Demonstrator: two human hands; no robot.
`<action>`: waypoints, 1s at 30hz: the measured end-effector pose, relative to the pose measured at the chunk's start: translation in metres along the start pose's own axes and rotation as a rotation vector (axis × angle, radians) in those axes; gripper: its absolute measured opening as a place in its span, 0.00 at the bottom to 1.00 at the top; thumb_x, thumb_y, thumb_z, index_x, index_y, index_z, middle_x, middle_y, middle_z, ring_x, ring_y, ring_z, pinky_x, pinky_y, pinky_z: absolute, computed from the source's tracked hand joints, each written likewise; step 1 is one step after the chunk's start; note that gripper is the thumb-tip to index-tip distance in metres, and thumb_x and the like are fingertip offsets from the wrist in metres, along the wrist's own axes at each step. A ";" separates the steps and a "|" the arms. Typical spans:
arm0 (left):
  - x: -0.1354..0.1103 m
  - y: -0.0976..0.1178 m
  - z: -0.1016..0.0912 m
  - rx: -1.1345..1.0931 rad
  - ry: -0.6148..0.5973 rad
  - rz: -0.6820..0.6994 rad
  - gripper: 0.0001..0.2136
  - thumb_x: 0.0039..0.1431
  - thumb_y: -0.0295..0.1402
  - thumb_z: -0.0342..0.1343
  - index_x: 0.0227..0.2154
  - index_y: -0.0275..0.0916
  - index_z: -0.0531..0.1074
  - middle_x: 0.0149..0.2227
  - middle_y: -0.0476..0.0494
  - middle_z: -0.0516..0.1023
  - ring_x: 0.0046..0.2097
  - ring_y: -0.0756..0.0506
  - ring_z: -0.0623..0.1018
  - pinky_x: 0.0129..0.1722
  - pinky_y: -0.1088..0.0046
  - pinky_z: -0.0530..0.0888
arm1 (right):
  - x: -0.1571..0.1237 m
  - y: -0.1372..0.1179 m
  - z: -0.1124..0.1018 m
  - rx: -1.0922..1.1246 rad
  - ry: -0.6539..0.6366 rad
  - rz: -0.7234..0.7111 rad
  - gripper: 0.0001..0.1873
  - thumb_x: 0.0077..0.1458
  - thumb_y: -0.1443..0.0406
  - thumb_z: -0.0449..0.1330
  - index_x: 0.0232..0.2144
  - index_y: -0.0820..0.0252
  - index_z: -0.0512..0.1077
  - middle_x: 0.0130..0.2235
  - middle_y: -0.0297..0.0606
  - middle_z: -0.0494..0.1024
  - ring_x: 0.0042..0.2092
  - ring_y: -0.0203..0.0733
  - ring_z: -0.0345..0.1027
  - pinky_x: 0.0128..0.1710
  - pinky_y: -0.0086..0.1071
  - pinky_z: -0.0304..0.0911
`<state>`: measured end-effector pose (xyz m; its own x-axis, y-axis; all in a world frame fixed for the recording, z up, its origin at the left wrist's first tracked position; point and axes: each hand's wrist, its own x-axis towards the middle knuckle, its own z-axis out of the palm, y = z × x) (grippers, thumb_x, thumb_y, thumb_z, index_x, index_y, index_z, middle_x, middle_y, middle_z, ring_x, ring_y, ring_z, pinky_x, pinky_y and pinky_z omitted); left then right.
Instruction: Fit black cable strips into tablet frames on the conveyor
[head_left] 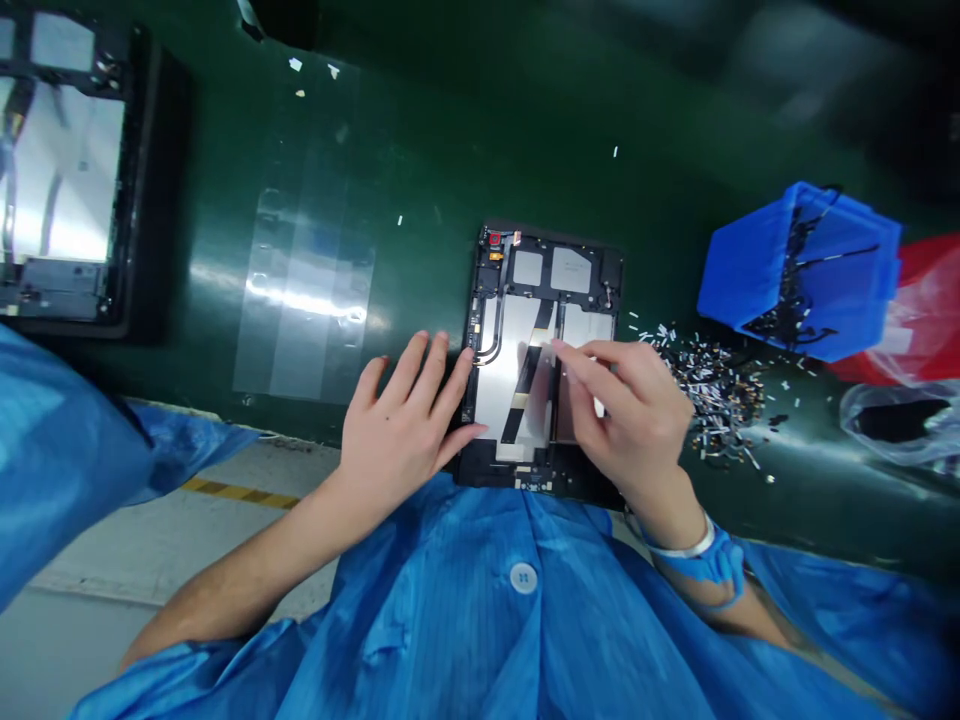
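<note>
An opened tablet (541,290) lies back-up on the green belt in front of me, its silver plates, black cables and shield cans showing. My left hand (405,420) rests flat with spread fingers on the tablet's left edge. My right hand (626,410) is over the tablet's right half, thumb and forefinger pinched near a thin black cable at the centre. What sits between those fingertips is too small to tell.
A pile of small peeled scraps (712,385) lies right of the tablet. A blue bin (802,265) with black cables stands tilted at the right, a red bag (930,300) behind it. Another opened tablet in a black tray (64,170) sits far left. Clear film (307,290) lies on the belt.
</note>
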<state>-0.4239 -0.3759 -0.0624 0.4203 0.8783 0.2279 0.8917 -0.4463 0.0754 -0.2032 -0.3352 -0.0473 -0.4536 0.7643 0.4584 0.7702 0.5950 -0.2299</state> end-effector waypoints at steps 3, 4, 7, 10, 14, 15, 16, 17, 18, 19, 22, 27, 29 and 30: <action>0.000 0.000 -0.004 -0.108 0.017 -0.019 0.27 0.66 0.47 0.44 0.60 0.33 0.63 0.60 0.31 0.68 0.59 0.35 0.69 0.53 0.58 0.62 | -0.018 0.006 -0.010 -0.012 0.041 0.179 0.21 0.58 0.72 0.55 0.52 0.51 0.71 0.34 0.37 0.75 0.35 0.40 0.68 0.32 0.33 0.64; -0.002 -0.001 -0.005 -0.159 0.032 -0.058 0.26 0.66 0.47 0.43 0.61 0.34 0.62 0.60 0.32 0.67 0.59 0.35 0.69 0.53 0.59 0.62 | -0.026 0.007 -0.013 -0.021 0.042 0.241 0.21 0.58 0.71 0.55 0.53 0.51 0.71 0.33 0.37 0.75 0.33 0.39 0.68 0.31 0.33 0.63; -0.014 0.000 -0.006 -0.254 0.102 -0.254 0.26 0.66 0.44 0.44 0.63 0.37 0.57 0.61 0.31 0.65 0.59 0.36 0.68 0.54 0.58 0.62 | -0.048 0.006 -0.018 -0.080 0.010 0.393 0.21 0.59 0.66 0.57 0.56 0.55 0.69 0.27 0.33 0.75 0.26 0.36 0.65 0.27 0.31 0.61; -0.026 0.013 -0.003 -0.307 0.095 -0.336 0.24 0.66 0.42 0.46 0.61 0.39 0.59 0.62 0.31 0.64 0.62 0.34 0.65 0.55 0.56 0.61 | -0.063 0.000 -0.018 -0.072 -0.089 0.487 0.23 0.61 0.60 0.56 0.58 0.57 0.66 0.24 0.29 0.73 0.22 0.33 0.63 0.24 0.28 0.59; -0.030 0.038 0.004 -0.386 0.050 -0.311 0.25 0.64 0.41 0.49 0.61 0.37 0.58 0.63 0.30 0.61 0.64 0.34 0.61 0.58 0.53 0.60 | -0.066 -0.004 -0.013 -0.019 -0.145 0.481 0.23 0.62 0.59 0.53 0.58 0.60 0.66 0.23 0.28 0.70 0.22 0.32 0.63 0.24 0.26 0.58; -0.029 0.043 0.005 -0.401 0.057 -0.327 0.26 0.64 0.40 0.50 0.62 0.37 0.57 0.63 0.31 0.61 0.64 0.34 0.60 0.59 0.53 0.60 | -0.066 -0.004 -0.012 -0.022 -0.133 0.460 0.23 0.62 0.59 0.53 0.57 0.62 0.66 0.23 0.29 0.70 0.22 0.32 0.62 0.23 0.27 0.57; -0.027 0.046 0.005 -0.430 0.064 -0.350 0.26 0.63 0.40 0.51 0.61 0.38 0.58 0.63 0.32 0.61 0.64 0.35 0.60 0.59 0.53 0.59 | -0.066 -0.004 -0.011 -0.027 -0.120 0.437 0.23 0.63 0.60 0.53 0.56 0.64 0.67 0.23 0.30 0.71 0.22 0.32 0.62 0.24 0.27 0.57; -0.026 0.048 0.003 -0.473 0.069 -0.379 0.25 0.63 0.39 0.52 0.61 0.40 0.59 0.63 0.34 0.62 0.64 0.35 0.61 0.60 0.53 0.59 | -0.066 -0.004 -0.010 -0.030 -0.107 0.417 0.22 0.63 0.61 0.53 0.56 0.65 0.67 0.23 0.30 0.71 0.22 0.32 0.62 0.24 0.27 0.57; -0.024 0.049 0.001 -0.529 0.073 -0.415 0.24 0.62 0.38 0.53 0.60 0.42 0.61 0.62 0.36 0.62 0.63 0.36 0.61 0.61 0.53 0.59 | -0.066 -0.004 -0.010 -0.030 -0.097 0.406 0.22 0.62 0.61 0.53 0.56 0.65 0.68 0.23 0.31 0.71 0.22 0.32 0.62 0.24 0.27 0.58; -0.023 0.050 -0.002 -0.603 0.077 -0.454 0.23 0.62 0.38 0.54 0.59 0.43 0.63 0.62 0.38 0.63 0.63 0.37 0.62 0.61 0.53 0.59 | -0.066 -0.004 -0.009 -0.024 -0.091 0.406 0.22 0.62 0.62 0.53 0.55 0.65 0.68 0.23 0.31 0.72 0.22 0.33 0.62 0.25 0.27 0.58; -0.021 0.049 -0.012 -0.950 0.060 -0.623 0.22 0.61 0.37 0.56 0.58 0.47 0.65 0.60 0.43 0.66 0.61 0.39 0.66 0.61 0.56 0.63 | -0.064 -0.006 -0.009 0.057 -0.091 0.443 0.21 0.62 0.61 0.53 0.56 0.61 0.67 0.24 0.31 0.73 0.23 0.34 0.63 0.26 0.28 0.60; -0.013 0.043 -0.019 -1.494 0.099 -0.875 0.29 0.55 0.35 0.63 0.59 0.46 0.64 0.53 0.42 0.75 0.52 0.41 0.76 0.49 0.67 0.76 | -0.056 -0.008 -0.014 0.304 -0.007 0.493 0.21 0.62 0.63 0.53 0.57 0.55 0.66 0.28 0.32 0.74 0.27 0.35 0.65 0.30 0.30 0.65; 0.000 0.036 -0.018 -1.564 0.141 -0.908 0.28 0.52 0.33 0.65 0.57 0.44 0.67 0.48 0.44 0.78 0.46 0.44 0.79 0.42 0.73 0.78 | -0.054 -0.007 -0.018 0.410 0.089 0.505 0.23 0.62 0.64 0.52 0.59 0.52 0.63 0.31 0.32 0.74 0.29 0.35 0.66 0.32 0.31 0.67; 0.011 0.030 -0.018 -1.586 0.164 -0.911 0.28 0.50 0.32 0.66 0.55 0.44 0.68 0.44 0.45 0.79 0.42 0.46 0.80 0.39 0.76 0.78 | -0.054 -0.006 -0.020 0.454 0.144 0.502 0.24 0.62 0.65 0.52 0.60 0.51 0.62 0.32 0.32 0.74 0.29 0.34 0.67 0.32 0.31 0.67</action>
<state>-0.3953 -0.3832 -0.0405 -0.1520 0.9316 -0.3303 -0.2143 0.2952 0.9311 -0.1743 -0.3848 -0.0532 -0.0035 0.9525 0.3044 0.5929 0.2471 -0.7664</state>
